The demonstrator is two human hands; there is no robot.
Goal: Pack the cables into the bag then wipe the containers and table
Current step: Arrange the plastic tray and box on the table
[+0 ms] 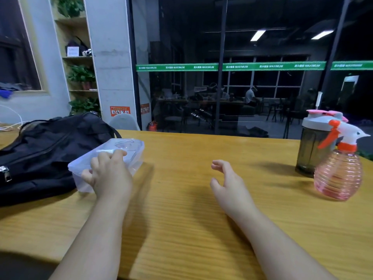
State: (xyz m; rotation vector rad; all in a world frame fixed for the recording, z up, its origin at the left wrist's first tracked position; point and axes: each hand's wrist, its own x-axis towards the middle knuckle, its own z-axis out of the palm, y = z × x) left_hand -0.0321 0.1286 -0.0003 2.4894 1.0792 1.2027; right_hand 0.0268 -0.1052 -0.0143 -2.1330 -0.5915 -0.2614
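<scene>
left hand [110, 174]: left of centre, fingers curled over the near end of the clear rectangular plastic container with lid [113, 158], gripping it from above; thumb on the near left corner.
clear rectangular plastic container with lid: sits on the yellow wood-grain table [191, 209], left of centre, long axis running toward the upper right. Lid is on. Its left side is touching or just beside the bag; cannot tell which.
right hand [229, 183]: right of centre, over bare tabletop, fingers loosely bent and spread, holding nothing. Cannot tell whether it touches the table.
black fabric bag with zips [46, 150]: left edge of the frame, lying slumped on the table, a metal zip pull [6, 172] at far left. Cannot tell whether it is open. It blocks the table area left of the container.
cables: a thin white cable [14, 122] loops behind the bag at the upper left; nothing else cable-like visible.
pink ribbed translucent spray bottle with white and orange trigger head [339, 172]: right edge of the frame, upright on the table, nozzle pointing right.
dark smoky shaker cup with grey lid and pink cap [310, 150]: upright just behind the spray bottle, partly hidden by it.
clearance: open tabletop between the two hands and between the right hand and the bottles; the bottles stand well apart from the container.
background: dark glass wall with a green printed strip [232, 67] across the top half; white pillar [111, 57] and shelves with potted plants [80, 75] at upper left.
</scene>
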